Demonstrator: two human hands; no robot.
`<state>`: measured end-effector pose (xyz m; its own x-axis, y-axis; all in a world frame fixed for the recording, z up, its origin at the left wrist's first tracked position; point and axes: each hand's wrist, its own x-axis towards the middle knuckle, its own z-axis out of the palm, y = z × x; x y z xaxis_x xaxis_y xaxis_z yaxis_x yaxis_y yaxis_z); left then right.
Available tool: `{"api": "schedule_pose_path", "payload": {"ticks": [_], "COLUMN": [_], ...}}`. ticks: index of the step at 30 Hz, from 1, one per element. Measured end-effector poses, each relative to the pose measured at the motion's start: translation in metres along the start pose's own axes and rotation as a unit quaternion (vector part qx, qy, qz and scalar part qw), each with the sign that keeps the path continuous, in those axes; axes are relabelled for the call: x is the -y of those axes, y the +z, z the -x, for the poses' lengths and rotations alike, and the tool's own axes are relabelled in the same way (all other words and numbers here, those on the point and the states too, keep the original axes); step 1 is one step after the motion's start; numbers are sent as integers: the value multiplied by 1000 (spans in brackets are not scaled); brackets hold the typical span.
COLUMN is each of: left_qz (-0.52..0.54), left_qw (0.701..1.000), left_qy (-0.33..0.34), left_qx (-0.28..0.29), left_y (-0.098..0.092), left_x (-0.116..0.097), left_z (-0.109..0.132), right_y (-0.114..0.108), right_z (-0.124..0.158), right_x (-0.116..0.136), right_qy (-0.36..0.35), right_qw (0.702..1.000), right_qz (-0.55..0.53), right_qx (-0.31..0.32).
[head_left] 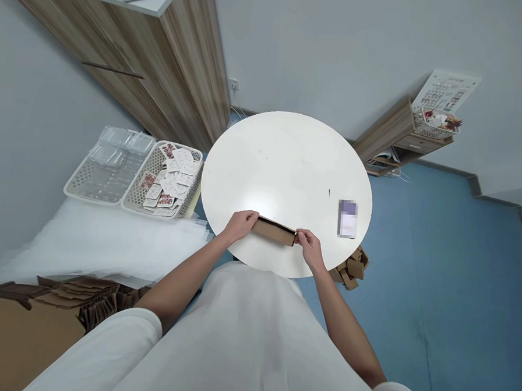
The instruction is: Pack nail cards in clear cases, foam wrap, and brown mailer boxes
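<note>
A long, narrow brown cardboard box (273, 232) lies near the front edge of the round white table (289, 156), with a dark gap running along its upper side. My left hand (242, 222) is closed on the left end of the box. At the opposite end, my right hand (308, 244) pinches the cardboard by its right corner. What is inside the box cannot be made out. To the right on the tabletop lies a purple and white pixelated rectangle (348, 219).
Left of the table stand a white basket of printed cards (131, 203) and another of clear plastic cases (75, 180). Flattened cardboard (21, 340) is stacked at lower left. Folded cardboard boxes (354, 268) sit below the table's right edge. A wooden cabinet (184, 69) stands behind.
</note>
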<state>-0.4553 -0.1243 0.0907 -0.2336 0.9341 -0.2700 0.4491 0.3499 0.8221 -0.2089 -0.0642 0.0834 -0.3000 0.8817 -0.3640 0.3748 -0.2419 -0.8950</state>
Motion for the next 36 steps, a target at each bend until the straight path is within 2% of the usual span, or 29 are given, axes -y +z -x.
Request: {"api": "schedule_pose_path", "payload": {"ticks": [7, 14, 19, 24, 29, 36], "left_qz": [24, 39, 17, 21, 34, 92], "left_qw": [999, 997, 997, 996, 992, 973], "left_qy": [-34, -30, -28, -29, -72, -173], "left_qx": [22, 60, 68, 82, 99, 122], "left_y": [0, 1, 7, 11, 12, 22], "left_x": [9, 21, 32, 33, 30, 28], "left_z": [-8, -9, -5, -3, -3, 2], "right_y": [0, -3, -2, 0, 2, 10], "right_z": [1, 2, 3, 3, 3, 10], "right_x": [1, -1, -8, -13, -7, -7], "right_qy": [14, 33, 50, 64, 81, 108], "right_qw": [1000, 999, 996, 994, 994, 992], "right_qz": [8, 17, 37, 26, 15, -29], "right_qx": [11, 34, 70, 83, 74, 60]}}
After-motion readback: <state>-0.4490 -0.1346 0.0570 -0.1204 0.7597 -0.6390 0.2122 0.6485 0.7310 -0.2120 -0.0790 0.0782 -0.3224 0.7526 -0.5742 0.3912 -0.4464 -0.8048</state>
